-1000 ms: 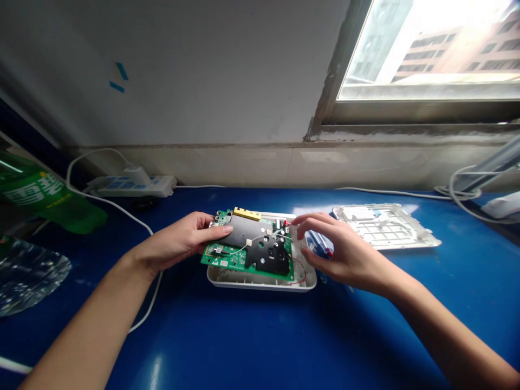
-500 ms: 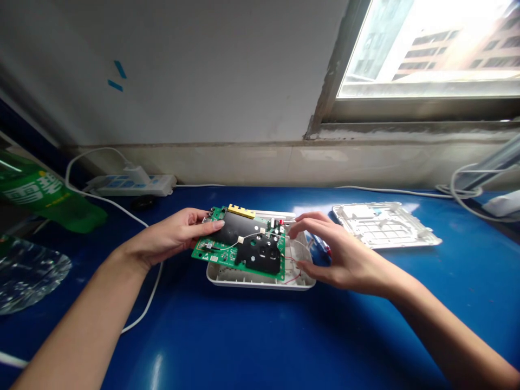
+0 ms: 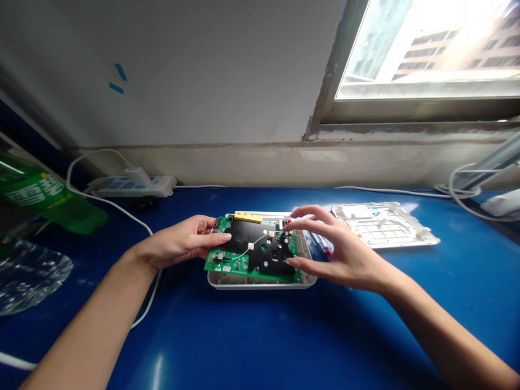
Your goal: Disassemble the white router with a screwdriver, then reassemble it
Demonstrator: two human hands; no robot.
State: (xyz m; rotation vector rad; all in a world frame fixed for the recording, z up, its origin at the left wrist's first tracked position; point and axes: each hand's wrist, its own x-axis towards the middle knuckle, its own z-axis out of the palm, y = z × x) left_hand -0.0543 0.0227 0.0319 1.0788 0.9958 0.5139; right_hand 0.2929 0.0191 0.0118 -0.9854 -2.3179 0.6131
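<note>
From the head view: the circuit board (image 3: 254,257) has slid rightward compared with half a second ago, so it's now more squarely over the white case (image 3: 260,285), middle of the frame. I'd call that a better line-up, though it looks a bit tilted and I can't tell if it's touching down anywhere. Left hand (image 3: 174,246) is clamped on the board's left end, thumb on top. Right hand (image 3: 345,254) was just off the right edge – now its fingertips are over that end, thumb and fingers apart, can't tell if they're actually touching. There's a blue-and-red thing (image 3: 319,244) partly hidden behind that hand.

As for the surface, it's a shiny blue table (image 3: 244,336), with a white cover (image 3: 385,225) right of center. Power strip (image 3: 156,186) and a green bottle (image 3: 49,197) on the left. Behind – grey wall (image 3: 203,81), bright window (image 3: 426,54) upper right.
</note>
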